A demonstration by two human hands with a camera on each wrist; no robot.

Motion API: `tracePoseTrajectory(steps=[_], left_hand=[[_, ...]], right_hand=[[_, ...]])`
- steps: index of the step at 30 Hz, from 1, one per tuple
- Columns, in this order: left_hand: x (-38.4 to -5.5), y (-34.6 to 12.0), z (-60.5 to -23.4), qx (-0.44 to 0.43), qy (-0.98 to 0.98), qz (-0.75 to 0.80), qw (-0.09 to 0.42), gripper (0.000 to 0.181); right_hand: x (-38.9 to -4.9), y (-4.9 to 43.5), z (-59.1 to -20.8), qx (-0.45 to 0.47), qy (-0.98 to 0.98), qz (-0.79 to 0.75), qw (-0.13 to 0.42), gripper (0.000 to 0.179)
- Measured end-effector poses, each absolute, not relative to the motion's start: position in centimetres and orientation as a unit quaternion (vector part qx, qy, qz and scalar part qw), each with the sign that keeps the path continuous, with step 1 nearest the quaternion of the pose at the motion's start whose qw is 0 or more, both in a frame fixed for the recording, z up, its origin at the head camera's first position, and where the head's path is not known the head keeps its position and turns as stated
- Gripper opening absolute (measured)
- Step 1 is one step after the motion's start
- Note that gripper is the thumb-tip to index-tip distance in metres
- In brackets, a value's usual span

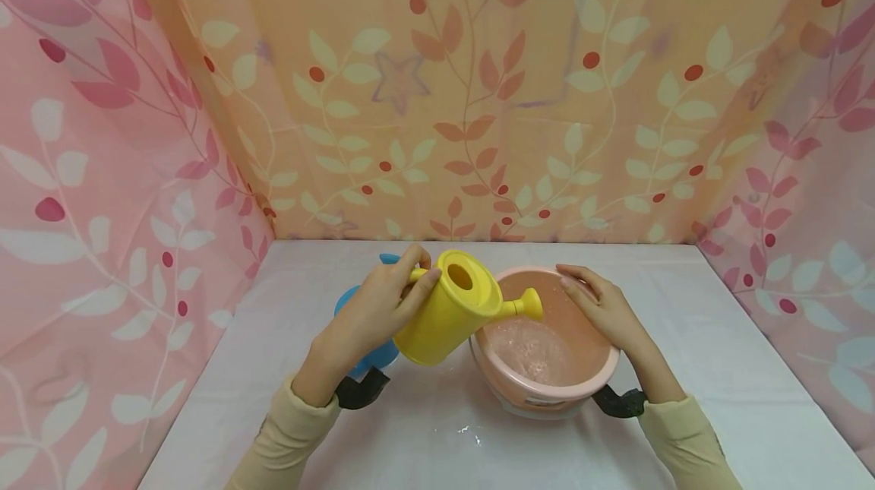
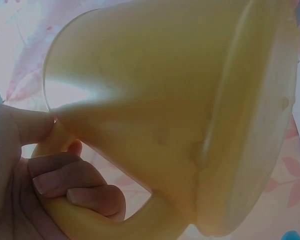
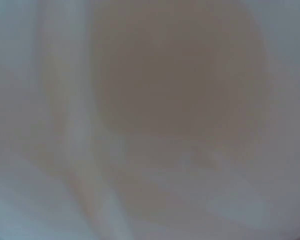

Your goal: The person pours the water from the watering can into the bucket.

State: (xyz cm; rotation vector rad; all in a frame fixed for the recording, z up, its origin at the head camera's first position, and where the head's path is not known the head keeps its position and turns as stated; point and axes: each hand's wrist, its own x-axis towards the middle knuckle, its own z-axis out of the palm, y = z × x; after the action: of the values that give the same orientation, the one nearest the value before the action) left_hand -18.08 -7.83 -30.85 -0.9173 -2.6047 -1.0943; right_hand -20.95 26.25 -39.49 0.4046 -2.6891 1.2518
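Observation:
My left hand [image 1: 390, 296] grips the handle of a yellow watering can [image 1: 437, 323], fingers curled round it in the left wrist view. The can leans to the right, its spout head [image 1: 529, 305] over a pink basin [image 1: 543, 395]. Water [image 1: 529, 349] ripples and splashes at the basin's bottom. On the basin's far right rim, my right hand [image 1: 601, 311] holds the edge, its fingers lying along and over it. The right wrist view is a blur of pale and brownish tones.
Behind my left hand stands a blue object [image 1: 383, 355], mostly hidden by hand and can. Small water drops [image 1: 468, 433] lie on the white tabletop [image 1: 410, 452] in front of the basin. Patterned cloth [image 1: 478, 95] walls the table at the back and both sides.

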Motion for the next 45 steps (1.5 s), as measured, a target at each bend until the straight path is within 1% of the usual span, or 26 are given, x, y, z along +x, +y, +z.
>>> tracePoseTrajectory(steps=[5, 16, 24, 34, 45], left_hand=[[-18.1, -7.8, -30.8, -0.307, -0.874, -0.368, 0.083, 0.027], [-18.0, -7.8, -30.8, -0.298, -0.877, -0.368, 0.081, 0.027], [-18.0, -7.8, -30.9, -0.3, -0.877, -0.367, 0.083, 0.027], [-18.1, -7.8, -30.9, -0.301, -0.877, -0.365, 0.081, 0.026], [-18.0, -7.8, -30.8, -0.301, -0.876, -0.366, 0.085, 0.027]], right_hand=[[-21.4, 26.7, -40.4, 0.137, -0.896, 0.416, 0.078, 0.037], [-21.4, 26.7, -40.3, 0.134, -0.896, 0.418, 0.073, 0.037], [-21.5, 26.6, -40.3, 0.133, -0.894, 0.419, 0.083, 0.037], [-21.5, 26.7, -40.4, 0.122, -0.902, 0.407, 0.078, 0.038], [-19.6, 25.1, -37.5, 0.123, -0.9, 0.412, 0.072, 0.039]])
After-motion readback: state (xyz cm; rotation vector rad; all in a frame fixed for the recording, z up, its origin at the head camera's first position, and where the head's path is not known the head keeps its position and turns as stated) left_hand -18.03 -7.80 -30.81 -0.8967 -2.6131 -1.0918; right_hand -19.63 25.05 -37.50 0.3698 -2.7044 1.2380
